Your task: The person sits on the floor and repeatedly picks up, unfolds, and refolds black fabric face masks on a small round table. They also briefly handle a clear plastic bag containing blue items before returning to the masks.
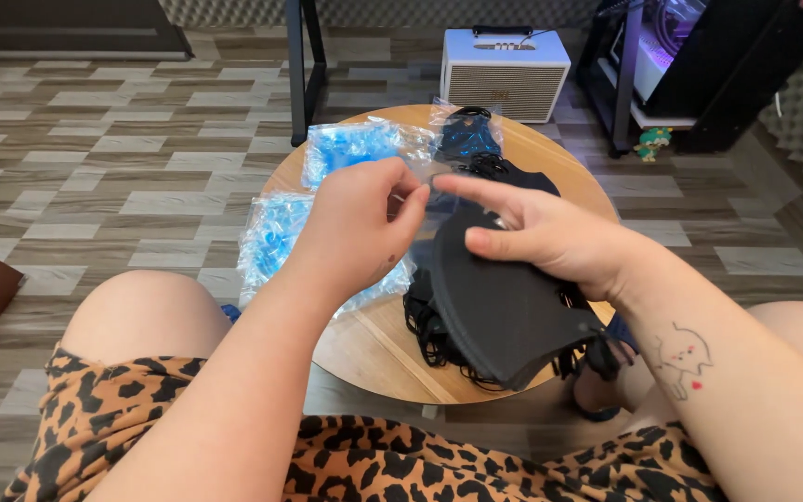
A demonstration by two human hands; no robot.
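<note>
Above the round wooden table [378,358], the right hand [550,237] grips a black face mask [504,311] with thumb closed on its top, fingers stretched; the left hand [360,228] pinches a clear plastic bag [420,218] at its mouth, fingertips closed; blue packets [276,232] lie on the table's left part; the thin film could slip or tear, I judge, if the pinch loosens or the mask snags.

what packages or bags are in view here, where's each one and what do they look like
Clear bag: pinched by left hand and right hand, transparent.
Blue packs: table's left side, crinkly clear wraps, blue contents.
Small bag: table's far edge, clear, dark contents.
</note>
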